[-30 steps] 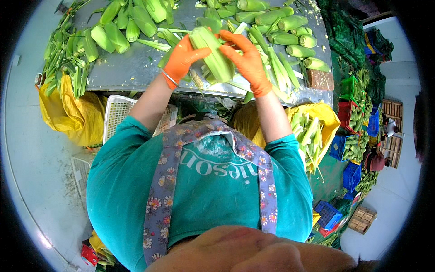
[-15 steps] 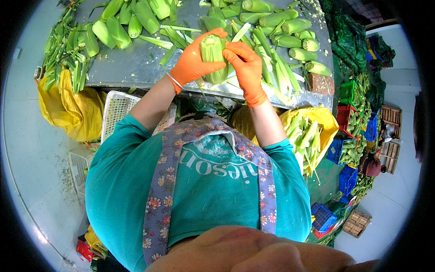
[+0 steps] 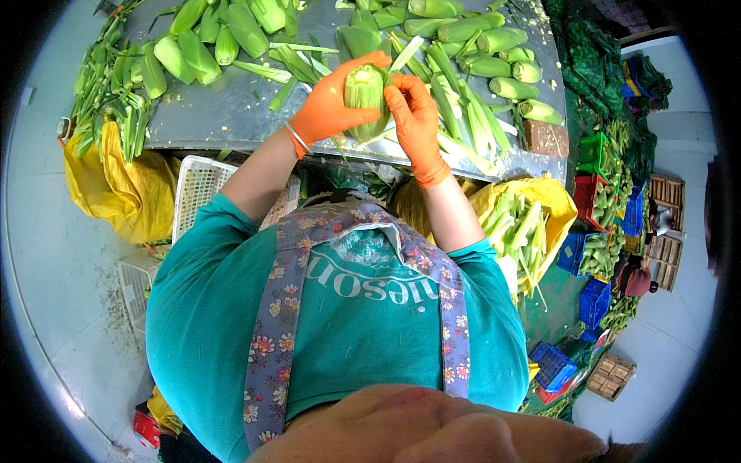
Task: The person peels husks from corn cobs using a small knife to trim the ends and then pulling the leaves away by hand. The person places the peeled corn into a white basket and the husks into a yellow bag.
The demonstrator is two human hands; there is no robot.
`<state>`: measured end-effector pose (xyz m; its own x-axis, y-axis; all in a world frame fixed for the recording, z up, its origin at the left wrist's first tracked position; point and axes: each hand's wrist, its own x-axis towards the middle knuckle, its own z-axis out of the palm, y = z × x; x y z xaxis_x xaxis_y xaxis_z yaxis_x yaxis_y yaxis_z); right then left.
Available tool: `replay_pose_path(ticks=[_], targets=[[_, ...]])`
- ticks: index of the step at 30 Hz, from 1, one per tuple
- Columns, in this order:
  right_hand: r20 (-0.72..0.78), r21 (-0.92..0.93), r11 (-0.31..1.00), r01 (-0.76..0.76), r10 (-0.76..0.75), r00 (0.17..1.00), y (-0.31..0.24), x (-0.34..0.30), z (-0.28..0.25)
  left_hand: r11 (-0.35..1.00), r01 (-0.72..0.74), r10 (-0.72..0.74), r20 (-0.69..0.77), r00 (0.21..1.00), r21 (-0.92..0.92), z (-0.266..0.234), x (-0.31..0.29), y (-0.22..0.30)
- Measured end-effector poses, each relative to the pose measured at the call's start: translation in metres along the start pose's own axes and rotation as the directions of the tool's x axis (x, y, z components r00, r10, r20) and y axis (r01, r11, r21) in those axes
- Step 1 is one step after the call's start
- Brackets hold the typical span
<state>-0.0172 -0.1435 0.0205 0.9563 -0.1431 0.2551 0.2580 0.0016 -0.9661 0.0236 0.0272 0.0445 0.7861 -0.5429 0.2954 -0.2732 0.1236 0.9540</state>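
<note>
1. Well, from where I stand, the ear of corn (image 3: 363, 99) is up in the person's hands, above the near edge of the metal table (image 3: 208, 116), its pale cut end turned upward.
2. The left hand (image 3: 328, 106) wraps it, thumb across the near face and fingers round the far side. The right hand (image 3: 417, 131) pinches at the husk along its right edge, thumb and fingertips drawn together.
3. I'd judge it light enough for one palm, firm at the core, with a husk that bends and tears lengthwise.
4. Smooth leaves may slide under gloves, particularly if damp, though I can't see whether they are. The kernels inside would probably bruise under a hard squeeze.
5. The thick middle looks the best place to steady it; a leaf edge near the cut end seems the natural place to pinch.
6. Hard to make out: which leaf the right fingertips have, since they cover it. The ear's lower end is lost among loose leaves (image 3: 472, 127), so I can't tell whether it touches anything. Some other ears (image 3: 266, 15) run off the upper edge of view.
</note>
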Motion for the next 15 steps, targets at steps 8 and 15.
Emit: replay_pose_path(ticks=[8,15], targets=[[0.025,0.056,0.997,-0.045,0.044,0.999,-0.006,-0.003,-0.007,1.000,0.002,-0.004,0.210,0.978,0.010,-0.010,0.004,0.009],[0.038,0.374,0.898,-0.233,0.236,0.971,-0.014,-0.006,-0.002,0.982,0.053,-0.022,0.171,0.985,-0.180,-0.005,-0.002,0.000]])
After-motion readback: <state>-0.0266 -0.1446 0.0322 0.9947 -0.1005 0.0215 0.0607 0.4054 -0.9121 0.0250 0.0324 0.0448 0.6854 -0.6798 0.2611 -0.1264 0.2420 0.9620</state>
